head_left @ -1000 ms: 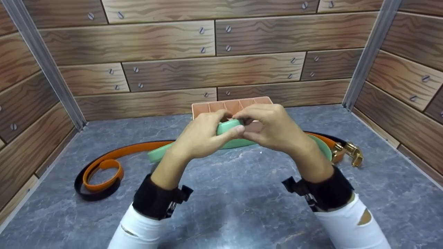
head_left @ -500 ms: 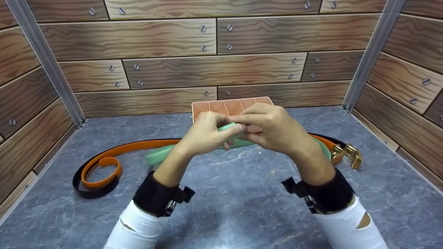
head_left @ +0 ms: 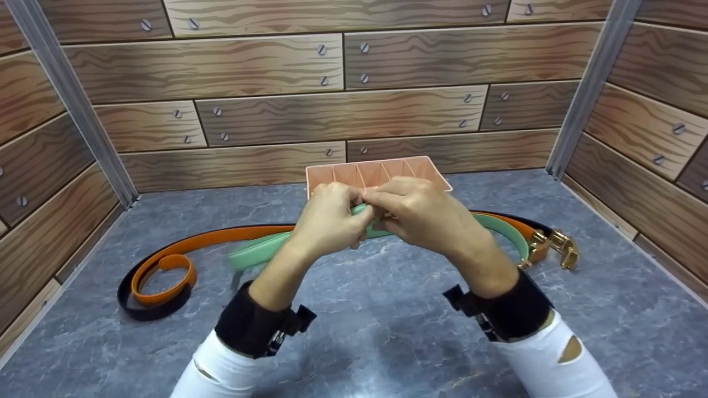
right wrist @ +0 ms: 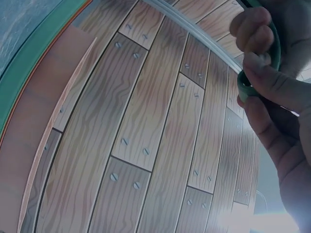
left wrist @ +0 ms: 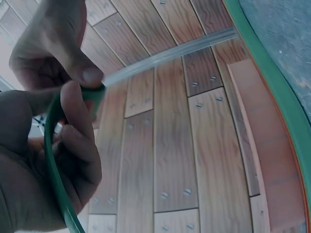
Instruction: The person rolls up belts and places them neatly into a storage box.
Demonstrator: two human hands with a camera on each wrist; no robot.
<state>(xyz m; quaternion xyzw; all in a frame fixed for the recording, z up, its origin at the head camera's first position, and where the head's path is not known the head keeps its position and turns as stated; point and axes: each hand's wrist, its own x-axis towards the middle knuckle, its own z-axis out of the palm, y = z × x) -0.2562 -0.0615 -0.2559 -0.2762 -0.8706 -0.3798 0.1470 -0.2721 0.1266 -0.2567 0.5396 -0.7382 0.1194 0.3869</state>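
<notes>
Right hand (head_left: 428, 215) has dropped slightly and shifted toward the left hand (head_left: 331, 218); more of the pink plastic divided tray (head_left: 323, 176) behind shows. Long green leather-look strap (head_left: 260, 252) is the thing in work: one end held up between the hands in front of the tray, the rest looping down and out both sides. Left fingers curled closed around the strap, which runs through the palm; right fingers nearly closed, thumb and fingertip pinching the short curled end. Probably left anchors while right keeps the curl tight, since the strap looks springy. Wrist views agree on both grips. Orange-and-black strap (head_left: 227, 236) lies behind on the grey marbled surface (head_left: 359, 331), left end coiled, likely left there out of the hands' way. Shiny gold metal buckle (head_left: 563, 243) sits at far right; which strap each gold fitting belongs to, cannot tell fully.
</notes>
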